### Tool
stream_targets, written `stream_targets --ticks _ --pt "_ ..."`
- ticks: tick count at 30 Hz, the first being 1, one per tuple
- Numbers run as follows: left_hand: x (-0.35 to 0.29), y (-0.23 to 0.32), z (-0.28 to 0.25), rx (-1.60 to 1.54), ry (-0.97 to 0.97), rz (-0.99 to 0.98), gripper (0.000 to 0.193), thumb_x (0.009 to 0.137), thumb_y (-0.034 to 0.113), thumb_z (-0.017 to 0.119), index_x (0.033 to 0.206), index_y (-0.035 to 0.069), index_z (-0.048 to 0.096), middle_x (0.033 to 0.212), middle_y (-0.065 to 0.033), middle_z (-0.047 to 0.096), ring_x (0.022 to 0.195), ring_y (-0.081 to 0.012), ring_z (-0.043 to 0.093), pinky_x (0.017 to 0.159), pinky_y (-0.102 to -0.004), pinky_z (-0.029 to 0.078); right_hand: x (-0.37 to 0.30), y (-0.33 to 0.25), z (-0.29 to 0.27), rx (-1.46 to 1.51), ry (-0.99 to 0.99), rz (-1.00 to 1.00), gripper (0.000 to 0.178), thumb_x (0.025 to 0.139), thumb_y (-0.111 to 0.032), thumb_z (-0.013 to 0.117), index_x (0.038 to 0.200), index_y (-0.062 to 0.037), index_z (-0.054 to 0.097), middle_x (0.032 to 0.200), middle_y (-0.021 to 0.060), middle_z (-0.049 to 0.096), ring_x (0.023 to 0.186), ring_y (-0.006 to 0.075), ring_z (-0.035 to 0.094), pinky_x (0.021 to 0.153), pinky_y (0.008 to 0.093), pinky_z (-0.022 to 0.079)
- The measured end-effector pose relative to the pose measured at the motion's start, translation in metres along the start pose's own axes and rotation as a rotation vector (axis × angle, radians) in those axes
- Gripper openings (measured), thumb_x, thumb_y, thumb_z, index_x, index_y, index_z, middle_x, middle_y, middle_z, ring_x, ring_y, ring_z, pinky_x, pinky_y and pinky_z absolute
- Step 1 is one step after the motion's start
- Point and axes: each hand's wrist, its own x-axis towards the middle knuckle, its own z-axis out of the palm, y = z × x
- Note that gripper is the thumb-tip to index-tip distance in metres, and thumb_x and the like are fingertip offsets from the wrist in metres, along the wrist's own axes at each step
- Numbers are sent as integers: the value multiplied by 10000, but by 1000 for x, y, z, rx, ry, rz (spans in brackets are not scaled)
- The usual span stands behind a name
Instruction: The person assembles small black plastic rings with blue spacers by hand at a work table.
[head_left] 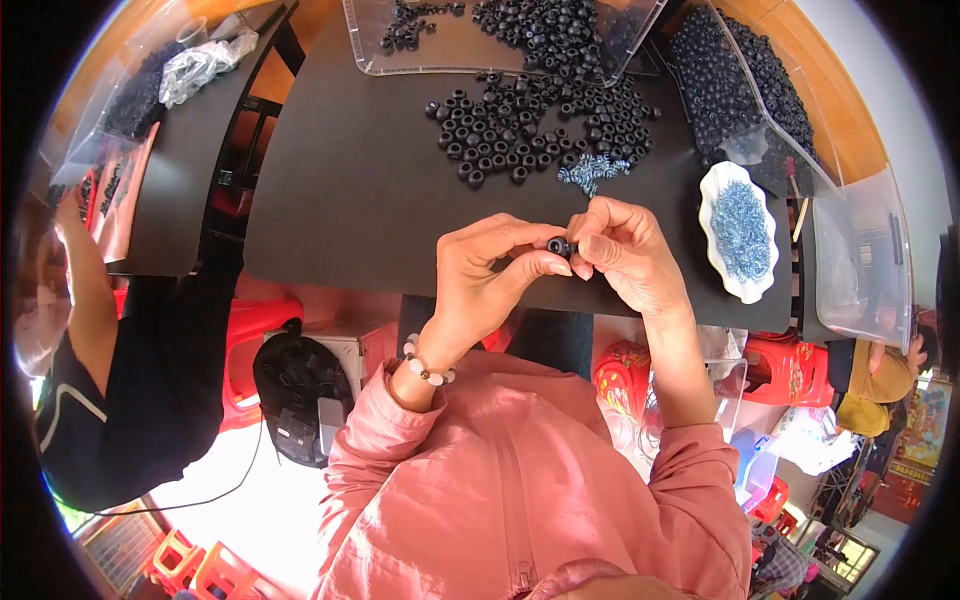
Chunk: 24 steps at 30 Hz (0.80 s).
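Observation:
My left hand point(478, 265) pinches a round black bead point(557, 245) between thumb and index finger, its hole visible. Just to the right, my right hand point(630, 258) has its thumb and fingertips pressed together against the bead; whatever lies between those fingertips is hidden or too small to make out. Both hands meet above the near edge of the dark table point(340, 170). Beyond them spreads a loose pile of black beads point(490, 135). A small heap of tiny blue beads point(592, 172) lies beside it. More of these fill a white scalloped dish point(707, 195) on the right.
A clear plastic box point(362, 65) with black beads stands at the table's far side. Another clear container holds many black beads point(740, 75) at the far right. At left, another person point(140, 390) sits by a separate table. A black backpack point(295, 395) is below.

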Motion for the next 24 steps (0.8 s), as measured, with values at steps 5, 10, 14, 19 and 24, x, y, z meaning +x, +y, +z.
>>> stream_targets --ticks 5,10,14,19,24 --pt "-2 2 1 80 4 80 218 724 50 742 937 21 709 768 -58 655 673 -110 581 586 -230 451 -3 0 2 -100 0 -22 164 826 -142 703 760 -26 608 707 31 595 625 86 524 592 220 432" --pt "0 4 1 102 -1 141 228 713 93 762 924 21 712 735 -38 638 634 -87 528 554 -221 402 -5 -4 4 -166 28 -37 146 829 -120 696 755 -31 608 714 30 602 632 78 529 596 217 439" --pt "2 10 -1 108 -53 149 174 740 9 695 913 26 709 772 -72 684 690 -154 632 637 -266 510 -6 -4 3 -173 26 -42 142 830 -115 693 758 -30 606 718 28 605 638 77 530 601 218 444" --pt "0 7 -2 160 -55 148 168 737 6 697 904 19 706 759 -70 677 675 -153 628 625 -266 507 -8 -4 4 -255 26 -93 178 797 -90 717 754 -22 558 752 58 551 672 108 512 601 211 425" --pt "-2 4 0 143 -20 222 189 738 -9 694 927 11 698 776 -87 669 693 -168 638 622 -270 514 -7 4 1 -125 2 -93 143 783 -71 730 776 -12 600 757 45 610 689 89 563 629 217 459"
